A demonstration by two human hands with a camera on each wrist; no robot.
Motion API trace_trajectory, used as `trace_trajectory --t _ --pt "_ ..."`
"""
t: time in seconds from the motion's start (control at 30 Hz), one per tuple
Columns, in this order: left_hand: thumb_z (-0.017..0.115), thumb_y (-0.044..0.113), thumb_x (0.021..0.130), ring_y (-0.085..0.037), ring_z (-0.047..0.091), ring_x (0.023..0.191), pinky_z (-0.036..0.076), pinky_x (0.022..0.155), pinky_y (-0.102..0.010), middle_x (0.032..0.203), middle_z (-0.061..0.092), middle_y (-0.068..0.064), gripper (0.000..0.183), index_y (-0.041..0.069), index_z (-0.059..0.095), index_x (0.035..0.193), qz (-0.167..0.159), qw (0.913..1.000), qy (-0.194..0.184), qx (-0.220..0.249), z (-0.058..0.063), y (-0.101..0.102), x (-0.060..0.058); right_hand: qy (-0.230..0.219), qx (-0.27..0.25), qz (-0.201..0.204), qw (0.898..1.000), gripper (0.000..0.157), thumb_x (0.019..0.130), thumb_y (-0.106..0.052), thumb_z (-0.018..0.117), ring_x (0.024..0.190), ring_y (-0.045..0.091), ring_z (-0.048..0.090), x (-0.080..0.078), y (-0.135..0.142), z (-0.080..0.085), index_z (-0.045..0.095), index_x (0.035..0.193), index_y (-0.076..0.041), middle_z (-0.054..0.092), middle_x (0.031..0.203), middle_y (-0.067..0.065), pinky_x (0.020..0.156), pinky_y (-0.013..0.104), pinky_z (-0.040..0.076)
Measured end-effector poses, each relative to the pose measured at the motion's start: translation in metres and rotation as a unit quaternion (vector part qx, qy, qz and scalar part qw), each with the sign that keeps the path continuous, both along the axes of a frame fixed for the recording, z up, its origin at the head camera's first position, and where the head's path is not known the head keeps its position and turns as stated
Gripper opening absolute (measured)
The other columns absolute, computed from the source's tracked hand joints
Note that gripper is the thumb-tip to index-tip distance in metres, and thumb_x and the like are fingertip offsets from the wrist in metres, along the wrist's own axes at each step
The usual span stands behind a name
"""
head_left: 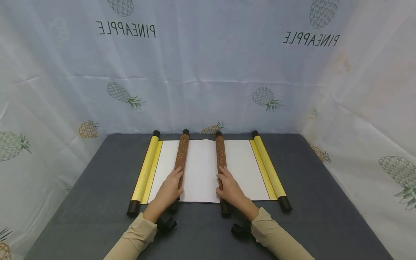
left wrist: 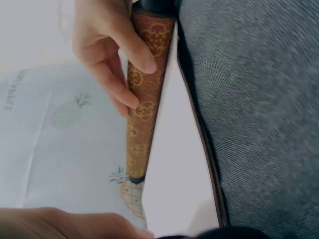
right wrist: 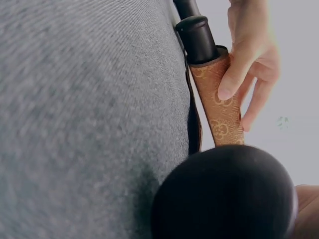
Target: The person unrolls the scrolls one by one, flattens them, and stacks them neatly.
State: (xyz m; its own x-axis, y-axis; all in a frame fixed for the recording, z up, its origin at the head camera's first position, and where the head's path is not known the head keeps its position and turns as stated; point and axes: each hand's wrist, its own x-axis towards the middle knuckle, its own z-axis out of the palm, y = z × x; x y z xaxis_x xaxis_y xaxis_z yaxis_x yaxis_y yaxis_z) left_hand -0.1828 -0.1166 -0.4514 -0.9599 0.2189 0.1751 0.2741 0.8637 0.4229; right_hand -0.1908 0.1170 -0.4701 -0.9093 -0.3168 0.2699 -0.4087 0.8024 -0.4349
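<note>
A hanging scroll lies partly unrolled, its white paper point(head_left: 202, 169) stretched between two brown patterned rolls with black knobs. My left hand point(head_left: 168, 188) holds the left brown roll point(head_left: 182, 150) near its lower half, thumb and fingers curved about it. On the right brown roll point(head_left: 220, 148), my right hand point(head_left: 230, 187) has a like grip. The left wrist view shows the right hand point(left wrist: 109, 45) across the roll, thumb on its near face. In the right wrist view the left hand point(right wrist: 254, 64) grips its roll, while a large black knob point(right wrist: 224, 194) hides much of the right hand.
Yellow rolls with black knobs lie at the outer left point(head_left: 146, 169) and outer right point(head_left: 269, 166), each edging white paper. Beneath is a dark grey tabletop point(head_left: 201, 238). A pineapple-print white cloth point(head_left: 208, 101) hangs behind and along the sides.
</note>
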Motion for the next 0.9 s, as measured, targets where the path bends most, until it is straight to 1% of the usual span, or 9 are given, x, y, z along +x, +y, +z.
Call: trace_trajectory --t 0.13,0.3,0.43,0.6,0.7,0.8,0.9 --pt "0.067 -0.008 0.076 -0.043 0.057 0.122 0.055 0.091 -0.046 0.136 0.054 -0.03 0.043 -0.015 0.06 0.118 0.009 0.9997 0.021 0.005 0.0 0.001 0.002 -0.006 -0.009 -0.002 1.0 0.046 0.071 0.003 0.072 0.138 0.044 0.041 0.0 -0.001 0.0 0.061 0.114 0.013 0.047 0.143 0.028 0.107 0.049 0.044" --pt "0.068 -0.01 0.075 -0.044 0.06 0.119 0.058 0.084 -0.043 0.136 0.054 -0.031 0.043 -0.016 0.06 0.117 0.017 0.9996 0.011 0.017 0.003 0.006 0.007 -0.017 -0.012 -0.01 1.0 0.05 0.07 0.006 0.072 0.14 0.043 0.039 0.001 -0.002 0.0 0.06 0.117 0.014 0.046 0.145 0.027 0.107 0.048 0.044" --pt "0.069 -0.008 0.075 -0.044 0.06 0.118 0.057 0.086 -0.044 0.136 0.053 -0.031 0.043 -0.016 0.06 0.116 0.023 0.9996 0.005 0.015 0.004 0.009 0.01 -0.012 -0.01 -0.014 1.0 0.05 0.071 0.006 0.071 0.14 0.043 0.039 0.002 -0.001 0.0 0.059 0.119 0.014 0.045 0.145 0.027 0.107 0.047 0.044" --pt "0.07 -0.008 0.074 -0.047 0.056 0.12 0.052 0.095 -0.051 0.135 0.052 -0.033 0.045 -0.013 0.06 0.117 0.019 0.9997 0.012 -0.006 0.004 0.009 0.011 -0.003 -0.003 -0.019 1.0 0.05 0.072 0.002 0.073 0.138 0.044 0.04 0.004 0.0 0.0 0.06 0.119 0.013 0.046 0.144 0.026 0.108 0.049 0.043" --pt "0.07 -0.006 0.075 -0.05 0.052 0.124 0.049 0.098 -0.056 0.139 0.048 -0.032 0.046 -0.01 0.06 0.12 0.024 0.9996 -0.002 -0.011 0.004 0.009 0.011 0.001 0.0 -0.021 1.0 0.051 0.072 0.0 0.075 0.138 0.045 0.04 0.004 0.002 0.0 0.059 0.119 0.012 0.047 0.144 0.026 0.108 0.05 0.043" --pt "0.068 -0.007 0.075 -0.051 0.05 0.126 0.049 0.097 -0.056 0.141 0.046 -0.032 0.046 -0.008 0.061 0.12 0.028 0.9996 -0.008 -0.008 0.004 0.008 0.01 0.003 0.0 -0.03 1.0 0.051 0.073 -0.001 0.075 0.136 0.045 0.043 0.004 0.003 -0.002 0.059 0.119 0.01 0.047 0.144 0.026 0.107 0.049 0.044" --pt "0.067 -0.009 0.073 -0.049 0.051 0.125 0.053 0.092 -0.052 0.142 0.045 -0.032 0.047 -0.007 0.062 0.12 0.032 0.9995 -0.008 0.003 0.004 0.007 0.009 0.006 -0.002 -0.045 0.999 0.049 0.073 -0.001 0.075 0.127 0.044 0.051 0.005 0.004 -0.004 0.06 0.118 0.008 0.048 0.143 0.025 0.1 0.049 0.05"
